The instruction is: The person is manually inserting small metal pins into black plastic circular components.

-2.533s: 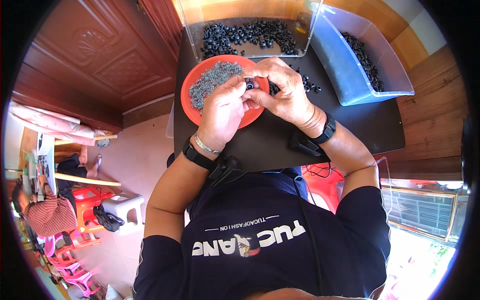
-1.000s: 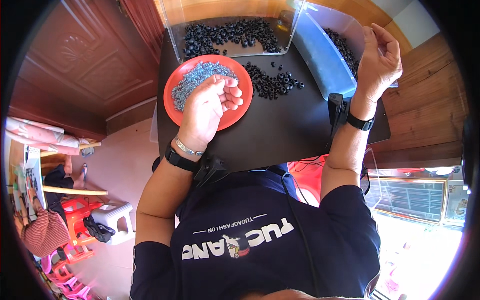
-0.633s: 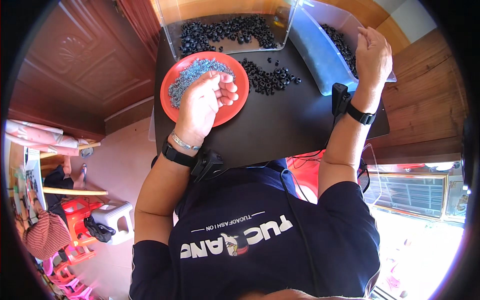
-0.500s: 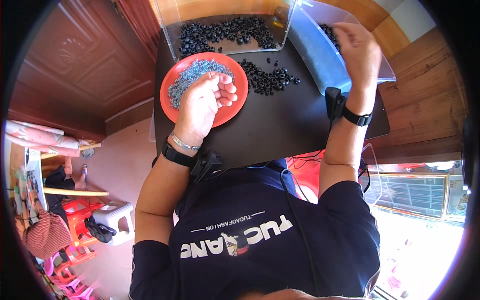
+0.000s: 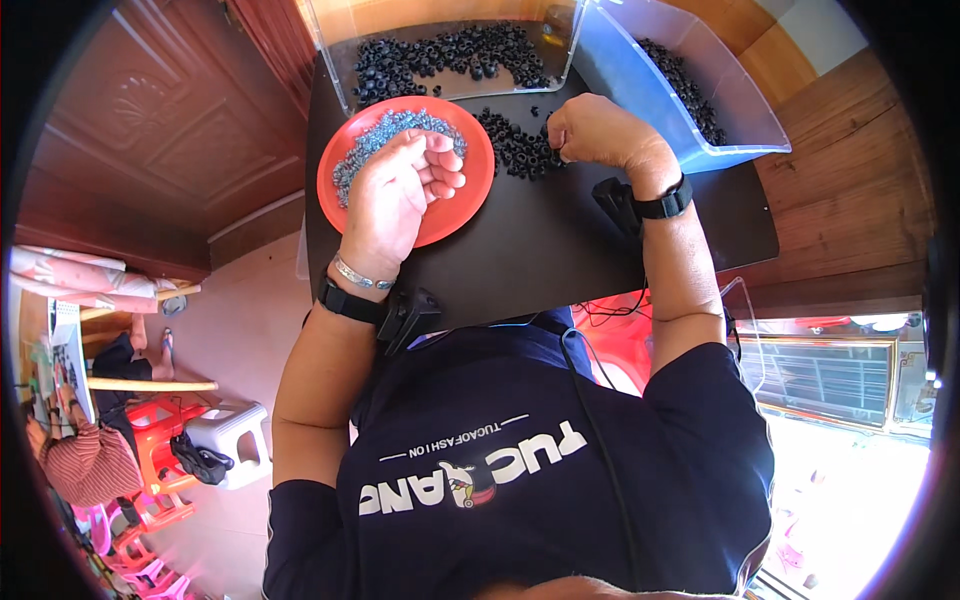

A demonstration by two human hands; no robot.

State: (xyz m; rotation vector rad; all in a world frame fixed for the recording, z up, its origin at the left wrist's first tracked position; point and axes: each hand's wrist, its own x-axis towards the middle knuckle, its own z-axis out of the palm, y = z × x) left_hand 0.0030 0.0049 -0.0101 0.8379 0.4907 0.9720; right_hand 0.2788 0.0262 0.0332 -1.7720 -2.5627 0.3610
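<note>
My left hand is held palm up over an orange-red plate, its fingers curled in toward the thumb. Whatever lies inside the curl is hidden. Small bluish-silver pieces are heaped on that plate. Just right of it, my right hand reaches down to a loose pile of small black ring-like parts on the dark table. Its thumb and fingertips are pinched together at the pile's right edge, and what is between them is too small to make out.
Behind the plate stands a clear bin with many black parts. A bluish translucent bin at the right holds more black parts. Box-shaped devices are strapped to both wrists. Red and white stools stand on the floor at left.
My right hand has come down from above the bluish bin, moving left to the black pile. My left hand has stayed over the plate, nearly unmoved.
</note>
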